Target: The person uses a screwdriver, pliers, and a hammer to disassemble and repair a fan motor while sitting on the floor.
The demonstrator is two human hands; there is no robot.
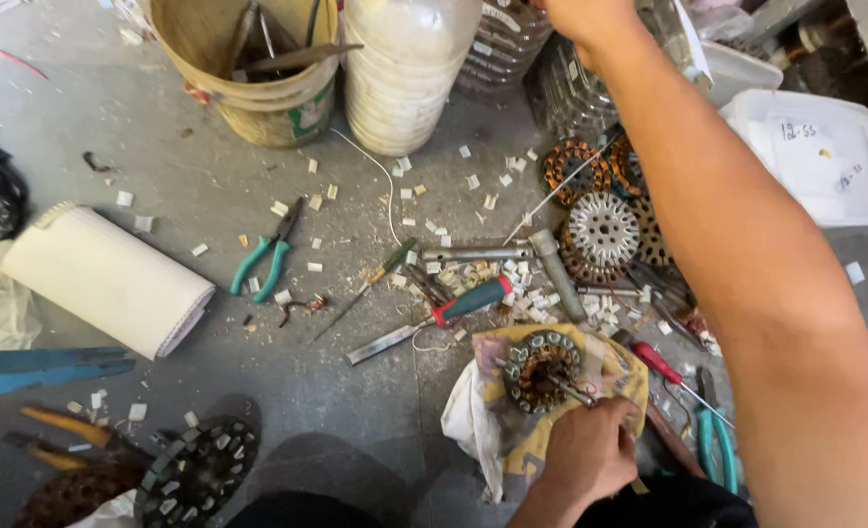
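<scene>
a grey concrete floor [160, 108] carries everything. teal pliers [266, 256] lie mid-floor; left of them a white roll [106, 279], above them a bucket [258, 78], right of them a screwdriver [429, 320] and stators [600, 230]. white chips [409, 191] lie scattered around the pliers.

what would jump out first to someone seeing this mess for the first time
The right arm sweeps across the frame, its hand reaching the top edge. Low centre, the left hand rests on a round motor core lying on a cloth. White scraps and green-handled pliers litter the grey floor.
</scene>
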